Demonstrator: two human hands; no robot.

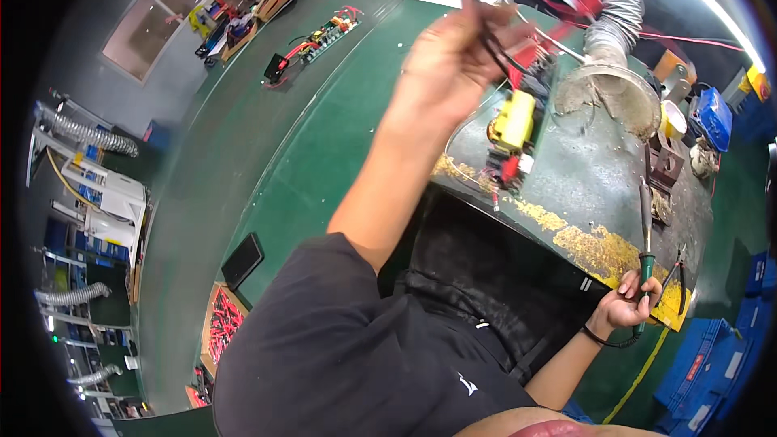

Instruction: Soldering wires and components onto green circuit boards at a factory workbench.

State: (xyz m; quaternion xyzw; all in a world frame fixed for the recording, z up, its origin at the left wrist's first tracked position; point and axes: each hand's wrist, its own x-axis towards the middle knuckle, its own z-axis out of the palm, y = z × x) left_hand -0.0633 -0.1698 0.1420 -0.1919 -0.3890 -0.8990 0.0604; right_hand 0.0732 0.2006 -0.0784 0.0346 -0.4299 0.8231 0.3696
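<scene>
Holding a green-handled soldering iron [646, 263] in closed right grip [625, 309], left grip [445, 65] clamped on black wires [490, 42], yellow-and-red circuit board [515, 123] below

Ribbed silver tubular duct [613, 23] right of left hand [443, 73]; blue plastic crates [682, 390] right of right hand [625, 307].

We are gripping a soldering iron [646, 263] by its green handle in our right hand [625, 306], its grey shaft pointing away from us over the counter [595, 166]. Just beside our left hand [441, 73], a narrow circuit board [524, 131] is showing, crowded with parts, a big yellow block [511, 120] standing out midway; motion blur is hiding how we are holding it.
</scene>
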